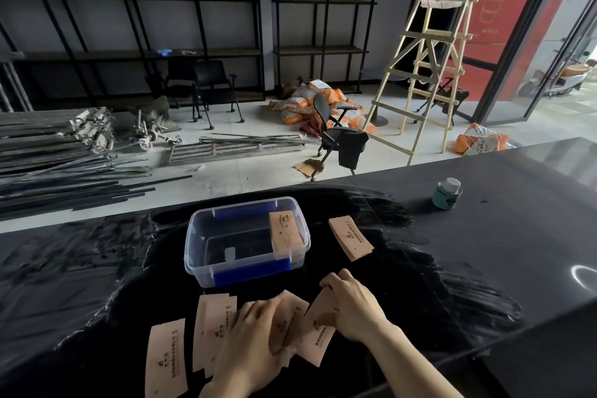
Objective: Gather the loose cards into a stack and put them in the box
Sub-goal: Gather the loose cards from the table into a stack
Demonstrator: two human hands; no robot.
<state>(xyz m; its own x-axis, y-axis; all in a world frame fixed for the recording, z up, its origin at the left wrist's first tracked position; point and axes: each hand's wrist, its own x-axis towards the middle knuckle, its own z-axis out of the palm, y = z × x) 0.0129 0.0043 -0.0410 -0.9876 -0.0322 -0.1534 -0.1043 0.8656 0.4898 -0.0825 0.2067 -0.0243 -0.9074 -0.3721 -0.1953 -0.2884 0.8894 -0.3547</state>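
Observation:
A clear plastic box [197, 236] with blue latches stands on the black table, and a stack of tan cards [286, 234] leans inside its right end. Loose tan cards lie near the front edge: one single card [166, 362] at the left, a small overlapped group [210, 323] beside it, and more under my hands. My left hand [255, 339] lies flat on cards [290, 317] in the middle. My right hand [350, 310] pinches a card [318, 339] at its upper edge. Another small card pile [350, 236] lies right of the box.
A small green-and-white tin [447, 193] stands on the table at the far right. The table's far edge runs just behind the box. Beyond it are an office chair [336, 133], a wooden ladder [429, 52], metal bars and orange sacks on the floor.

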